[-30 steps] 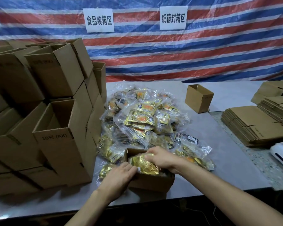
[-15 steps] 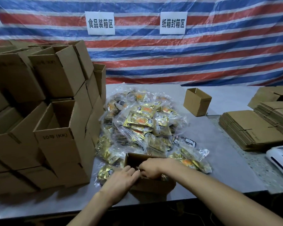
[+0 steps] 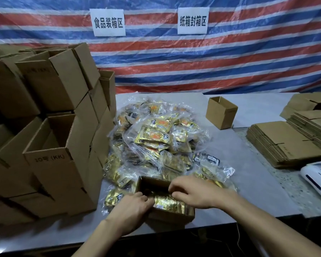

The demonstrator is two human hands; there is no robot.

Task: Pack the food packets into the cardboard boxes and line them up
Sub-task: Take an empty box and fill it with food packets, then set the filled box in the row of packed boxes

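Observation:
A small open cardboard box (image 3: 171,217) stands near the table's front edge. A gold food packet (image 3: 168,202) lies in its top. My left hand (image 3: 131,207) grips the box's near left rim, its fingertips against the packet's left edge. My right hand (image 3: 196,193) reaches over the box from the right, its fingers curled down on the packet's far edge. Just behind the box lies a big pile of gold food packets in clear bags (image 3: 156,143).
Open cardboard boxes (image 3: 50,164) are stacked high along the left. One small open box (image 3: 221,115) stands at the back right. Flattened cartons (image 3: 285,143) are piled on the right, with a white device (image 3: 318,178) in front. A striped tarp hangs behind.
My right hand has lowered the gold packet into the box and now sits over its far edge. My left hand stayed at the box's left corner.

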